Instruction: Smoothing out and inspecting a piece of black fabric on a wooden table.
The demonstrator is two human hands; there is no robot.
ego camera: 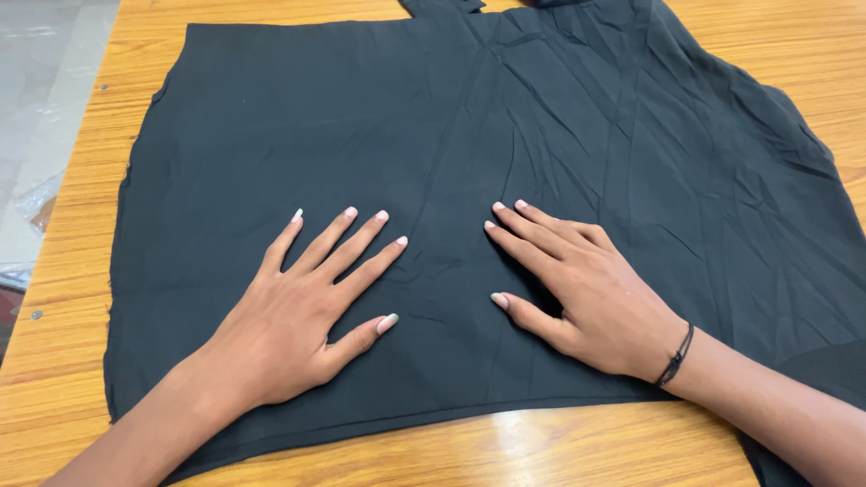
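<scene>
Smoothing a black garment (505, 162) flat on the wooden desk (577, 446).
Left hand (289, 325) and right hand (591, 298) press palms-down, fingers spread, gripping nothing; creases at right look next to be pressed out.

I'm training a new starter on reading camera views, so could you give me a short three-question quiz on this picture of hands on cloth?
1. True or false: both hands lie flat, palms down, on the creased black fabric garment.
2. Which wrist wears the thin black cord bracelet? A) left B) right
3. What does the garment lie on?

Key:
1. True: left hand and right hand press on it with fingers spread.
2. B.
3. A light wooden table.
</scene>
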